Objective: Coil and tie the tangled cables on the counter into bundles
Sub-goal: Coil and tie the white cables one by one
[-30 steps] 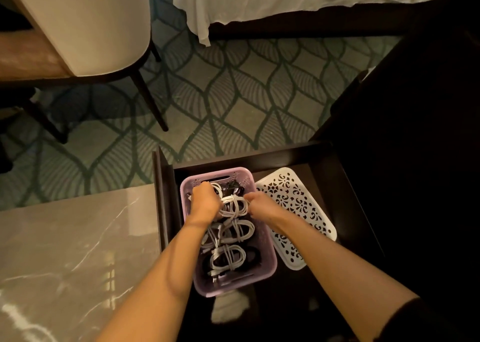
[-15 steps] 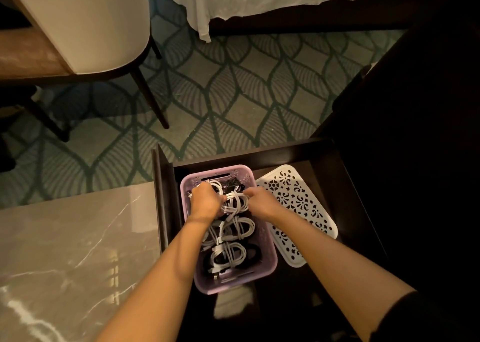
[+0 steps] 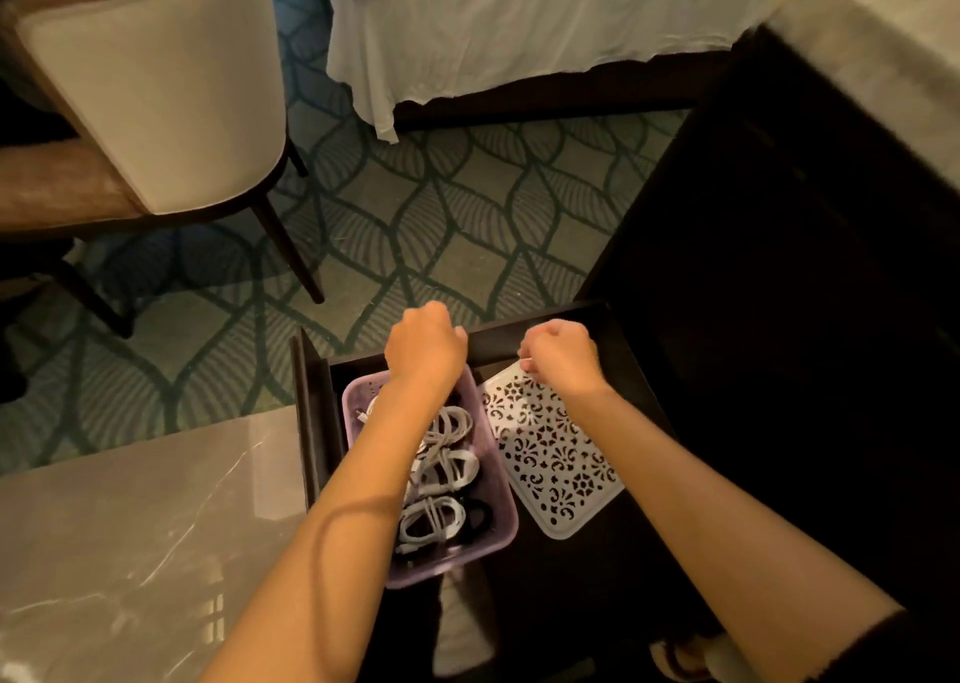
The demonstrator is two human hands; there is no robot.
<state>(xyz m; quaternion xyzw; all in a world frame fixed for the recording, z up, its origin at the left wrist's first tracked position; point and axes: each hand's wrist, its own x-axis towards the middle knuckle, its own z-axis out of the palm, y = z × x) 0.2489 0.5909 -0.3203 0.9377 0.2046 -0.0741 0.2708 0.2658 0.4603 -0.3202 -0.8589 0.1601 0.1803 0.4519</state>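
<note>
Cables (image 3: 441,467): white, wound into several tied bundles, packed in a row inside lilac basket (image 3: 363,391); black coil (image 3: 475,516) beside the nearest bundle, at the basket's near right. None seen on marble counter (image 3: 130,526).

Basket: seated in open dark drawer (image 3: 311,422), against its left wall. White perforated lid (image 3: 550,454) just beside it on the right, lying flat and angled on the drawer floor.

Left hand (image 3: 423,342): raised over the basket's far end at the drawer's far edge, fingers curled under, back of hand toward camera. Cannot tell whether anything held.

Right hand (image 3: 558,355): over the lid's far corner, fingers curled in; thin white sliver at the fingertips, nature unclear. Grip cannot be told.

Hands apart from each other.

Surroundings: patterned carpet (image 3: 415,225), chair (image 3: 156,85), white bed sheet (image 3: 519,22).
</note>
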